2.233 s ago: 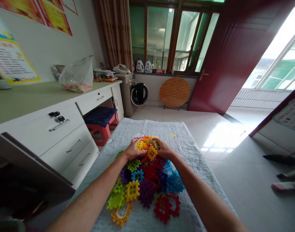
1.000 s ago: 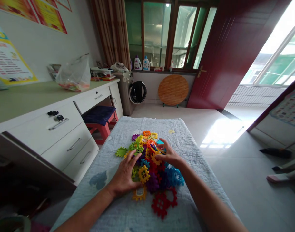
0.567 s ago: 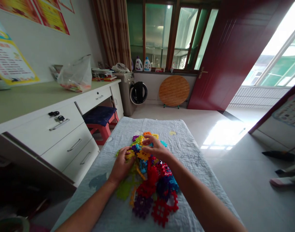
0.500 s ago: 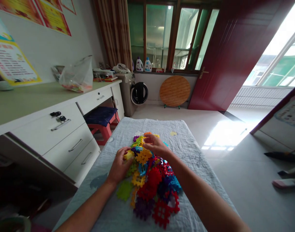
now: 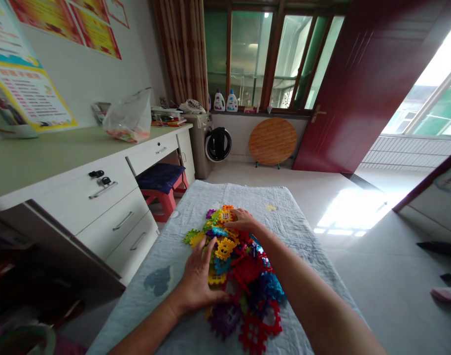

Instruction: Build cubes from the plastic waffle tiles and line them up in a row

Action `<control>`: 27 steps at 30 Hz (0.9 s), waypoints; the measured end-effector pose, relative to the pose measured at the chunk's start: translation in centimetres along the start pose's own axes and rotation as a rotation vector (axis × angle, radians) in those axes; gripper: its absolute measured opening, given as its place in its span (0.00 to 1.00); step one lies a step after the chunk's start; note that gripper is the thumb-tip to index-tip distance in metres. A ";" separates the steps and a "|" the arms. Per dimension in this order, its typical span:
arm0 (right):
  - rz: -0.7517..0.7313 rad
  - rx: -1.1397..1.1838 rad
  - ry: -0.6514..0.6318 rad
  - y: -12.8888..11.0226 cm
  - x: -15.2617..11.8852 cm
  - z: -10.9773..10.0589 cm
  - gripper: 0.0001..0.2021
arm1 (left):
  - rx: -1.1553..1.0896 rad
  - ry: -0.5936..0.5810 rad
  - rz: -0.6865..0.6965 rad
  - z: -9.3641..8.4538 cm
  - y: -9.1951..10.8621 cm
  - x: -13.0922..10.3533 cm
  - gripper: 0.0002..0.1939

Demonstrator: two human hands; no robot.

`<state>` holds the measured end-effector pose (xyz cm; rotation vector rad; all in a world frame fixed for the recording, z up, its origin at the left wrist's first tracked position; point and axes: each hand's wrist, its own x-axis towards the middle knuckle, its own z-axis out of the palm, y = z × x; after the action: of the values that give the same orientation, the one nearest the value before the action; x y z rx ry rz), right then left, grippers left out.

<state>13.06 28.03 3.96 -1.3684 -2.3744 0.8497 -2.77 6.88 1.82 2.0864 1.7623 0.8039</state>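
A heap of toothed plastic building pieces lies on the cloth-covered table. My left hand [image 5: 198,280] is at the heap's near left side, fingers spread, its fingertips beside a yellow piece [image 5: 225,248] and its thumb over the red and purple pieces. My right hand [image 5: 244,220] rests at the far right side of the heap, thumb and fingers apart, beside a pale yellow piece [image 5: 225,216]. A green piece [image 5: 191,236] lies at the left edge. Nearest me are a purple piece [image 5: 225,319] and a red square piece [image 5: 253,333]. My right forearm covers part of the heap's right side.
The table's blue-grey cloth [image 5: 166,305] surrounds the heap. To the left stands a white desk with drawers [image 5: 120,222], a plastic bag [image 5: 131,118] on it, and a red stool with a dark cushion [image 5: 162,178]. Farther back are a washing machine [image 5: 201,148] and a round wooden tabletop [image 5: 272,141].
My left hand has left the yellow piece at the heap's left and moved nearer to me, spreading open. My right hand has shifted slightly right. The camera view has turned a little left.
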 end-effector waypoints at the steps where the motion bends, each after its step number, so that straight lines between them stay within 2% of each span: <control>1: -0.029 0.006 -0.020 -0.3 -0.3 0.0 0.32 | -0.004 0.032 -0.007 0.1 0.1 0.3 0.67; 5: -0.112 0.047 -0.026 -0.9 -2.0 -1.0 0.26 | -0.058 0.111 -0.017 -0.2 0.4 1.8 0.56; 11: -0.210 0.357 -0.075 -1.0 -4.2 -1.2 0.25 | -0.122 0.159 0.022 0.0 1.6 4.1 0.43; 15: -0.283 0.457 -0.013 -1.0 -5.4 -1.0 0.19 | -0.133 0.186 0.032 0.0 2.6 5.7 0.39; 18: -0.289 0.585 0.017 -0.4 -7.1 -2.3 0.19 | -0.152 0.192 0.049 -0.8 3.0 6.6 0.30; 20: -0.255 0.649 0.012 0.6 -8.6 -3.8 0.19 | -0.162 0.200 0.026 -1.9 2.7 6.8 0.21; 22: -0.163 0.619 0.062 2.2 -10.3 -5.2 0.19 | -0.155 0.206 -0.009 -2.9 1.8 7.0 0.17; 25: 0.045 0.370 0.267 5.0 -12.6 -6.6 0.18 | -0.091 0.176 -0.008 -4.0 -0.3 7.4 0.18; 27: 0.144 0.229 0.290 6.5 -13.9 -6.6 0.25 | -0.013 0.157 -0.023 -4.2 -1.7 8.0 0.22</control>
<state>28.06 20.96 5.99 -1.4685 -1.9189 0.8635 -5.85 14.44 5.98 2.0408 1.8511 0.9940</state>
